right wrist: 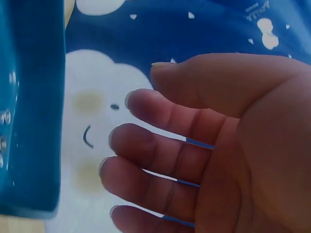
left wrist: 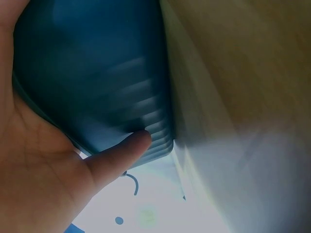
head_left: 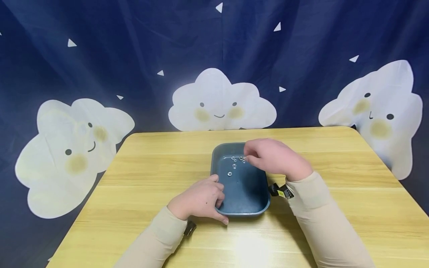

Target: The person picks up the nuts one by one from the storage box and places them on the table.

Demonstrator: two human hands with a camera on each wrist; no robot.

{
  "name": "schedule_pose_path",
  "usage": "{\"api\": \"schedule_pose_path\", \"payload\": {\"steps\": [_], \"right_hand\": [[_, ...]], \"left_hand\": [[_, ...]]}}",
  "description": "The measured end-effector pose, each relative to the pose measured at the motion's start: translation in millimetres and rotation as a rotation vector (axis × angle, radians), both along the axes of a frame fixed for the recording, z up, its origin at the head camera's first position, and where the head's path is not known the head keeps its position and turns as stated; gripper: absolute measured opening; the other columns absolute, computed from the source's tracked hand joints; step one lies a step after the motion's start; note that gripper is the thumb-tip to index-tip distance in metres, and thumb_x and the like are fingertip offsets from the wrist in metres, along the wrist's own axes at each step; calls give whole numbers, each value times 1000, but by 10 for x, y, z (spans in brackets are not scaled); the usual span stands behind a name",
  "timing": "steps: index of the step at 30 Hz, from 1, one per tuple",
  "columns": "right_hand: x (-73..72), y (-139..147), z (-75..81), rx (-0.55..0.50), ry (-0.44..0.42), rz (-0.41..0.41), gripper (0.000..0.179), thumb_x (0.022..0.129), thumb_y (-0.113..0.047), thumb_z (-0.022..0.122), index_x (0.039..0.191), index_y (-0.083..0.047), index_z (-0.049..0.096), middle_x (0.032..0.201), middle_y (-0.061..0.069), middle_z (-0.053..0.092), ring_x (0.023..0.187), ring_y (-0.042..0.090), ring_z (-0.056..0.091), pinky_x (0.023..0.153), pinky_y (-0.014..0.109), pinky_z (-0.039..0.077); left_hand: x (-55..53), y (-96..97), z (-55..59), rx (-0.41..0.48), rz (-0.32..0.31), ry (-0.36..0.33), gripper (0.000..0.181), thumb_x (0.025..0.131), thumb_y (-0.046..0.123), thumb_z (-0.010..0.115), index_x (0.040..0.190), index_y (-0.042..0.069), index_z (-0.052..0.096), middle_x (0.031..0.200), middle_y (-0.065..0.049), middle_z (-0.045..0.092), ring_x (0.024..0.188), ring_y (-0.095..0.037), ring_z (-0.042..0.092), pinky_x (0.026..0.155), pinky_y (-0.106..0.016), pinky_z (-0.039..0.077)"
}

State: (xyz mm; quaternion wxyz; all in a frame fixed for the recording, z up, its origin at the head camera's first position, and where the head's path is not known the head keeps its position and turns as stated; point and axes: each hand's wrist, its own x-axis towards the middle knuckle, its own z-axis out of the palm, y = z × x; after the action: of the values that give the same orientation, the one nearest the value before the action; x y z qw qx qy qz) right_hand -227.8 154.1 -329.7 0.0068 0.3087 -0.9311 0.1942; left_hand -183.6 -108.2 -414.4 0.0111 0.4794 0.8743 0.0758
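A dark blue plastic tray lies on the table, its inside facing up. On its floor are several small silvery nuts, mostly toward the far end. My left hand grips the tray's near left corner, fingers over the rim; in the left wrist view the thumb presses the ribbed outer wall. Above the tray's far right corner hovers my right hand, loosely curled. Nothing shows between its fingers in the right wrist view, where the tray wall stands to the left.
The light wooden table extends on every side of the tray. Behind it hangs a dark blue curtain with white smiling clouds. Each wrist carries a small black camera, such as the one at the right cuff.
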Motion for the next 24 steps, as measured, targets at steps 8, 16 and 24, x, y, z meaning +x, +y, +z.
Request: {"api": "schedule_pose_path", "payload": {"steps": [8, 16, 24], "right_hand": [[55, -165, -31, -23, 26, 31, 4, 95, -25, 66, 93, -23, 64, 77, -11, 57, 70, 11, 53, 65, 34, 45], [49, -368, -157, -24, 62, 48, 17, 96, -24, 66, 112, -18, 66, 105, -5, 65, 87, 12, 60, 76, 36, 51], [36, -577, -393, 113, 48, 64, 25, 97, -26, 65, 119, -17, 67, 105, -3, 59, 72, 9, 56, 66, 30, 49]], "left_hand": [[-8, 2, -7, -14, 3, -5, 56, 65, 71, 82, 54, 28, 48, 65, 15, 39, 74, -11, 32, 65, -24, 29], [-4, -4, 11, 1, 6, -26, 56, 65, 69, 83, 53, 28, 48, 64, 15, 39, 73, -11, 32, 66, -24, 28], [5, 2, 28, 0, 4, -38, 55, 66, 68, 84, 54, 27, 48, 64, 15, 40, 73, -11, 32, 66, -24, 28]]}}
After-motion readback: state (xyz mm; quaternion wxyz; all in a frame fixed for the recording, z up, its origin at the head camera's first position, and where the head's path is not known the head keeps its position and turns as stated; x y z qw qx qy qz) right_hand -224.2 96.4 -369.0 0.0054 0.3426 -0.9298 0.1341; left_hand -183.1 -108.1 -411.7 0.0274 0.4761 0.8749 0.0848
